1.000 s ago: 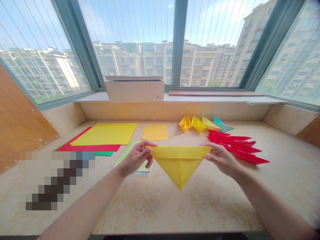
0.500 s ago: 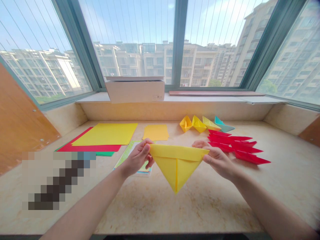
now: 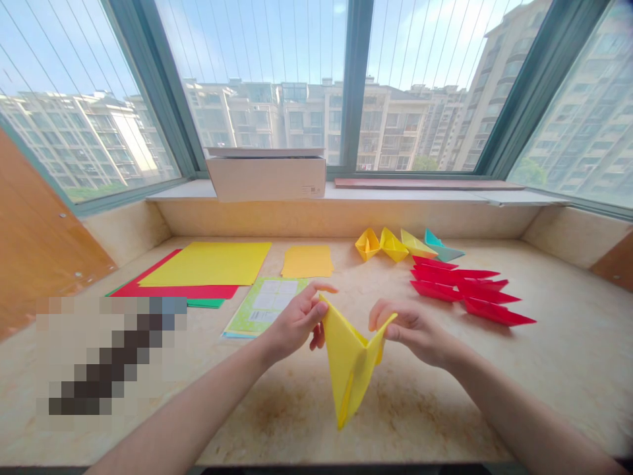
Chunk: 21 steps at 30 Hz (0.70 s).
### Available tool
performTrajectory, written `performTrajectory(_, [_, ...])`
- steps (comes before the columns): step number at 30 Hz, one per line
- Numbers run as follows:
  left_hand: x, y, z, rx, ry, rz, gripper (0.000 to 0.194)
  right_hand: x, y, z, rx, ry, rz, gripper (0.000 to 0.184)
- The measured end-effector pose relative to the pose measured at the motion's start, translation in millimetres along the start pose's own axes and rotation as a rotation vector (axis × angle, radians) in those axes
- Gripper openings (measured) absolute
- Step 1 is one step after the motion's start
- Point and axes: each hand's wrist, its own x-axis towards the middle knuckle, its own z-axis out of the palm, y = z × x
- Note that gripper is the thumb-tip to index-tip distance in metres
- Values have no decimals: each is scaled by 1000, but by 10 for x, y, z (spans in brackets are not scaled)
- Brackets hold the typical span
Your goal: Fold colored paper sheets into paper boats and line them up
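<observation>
I hold a folded yellow paper piece (image 3: 350, 366) above the stone counter (image 3: 425, 402), its point hanging down. My left hand (image 3: 298, 320) pinches its left corner and my right hand (image 3: 408, 328) pinches its right corner. The two corners are pushed close together, so the paper bulges open into a pocket between my hands.
Flat yellow, red and green sheets (image 3: 198, 272) lie at the back left, a smaller yellow sheet (image 3: 307, 262) behind, a green booklet (image 3: 264, 305) near my left hand. Folded yellow and teal boats (image 3: 395, 245) and red ones (image 3: 465, 290) sit at the right. A cardboard box (image 3: 267, 175) stands on the sill.
My hands have come toward each other and dropped a little. The flat yellow triangle has been squeezed open into a pocket, uncovering the green booklet.
</observation>
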Motion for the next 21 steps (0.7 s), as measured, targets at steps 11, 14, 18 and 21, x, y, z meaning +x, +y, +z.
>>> performTrajectory(11, [20,115,106,250,149,96,50,43,28,221,-353,97,-161,15])
performTrajectory(14, [-10,174,97,385,123,123,60,46,25,250,-386,135,-181,15])
performTrajectory(18, [-54,277,96,375,-42,166,77,63,5,294,-427,169,-189,14])
performTrajectory(21, [-78,313,112,284,-192,171,78,78,-18,303,-414,203,-160,13])
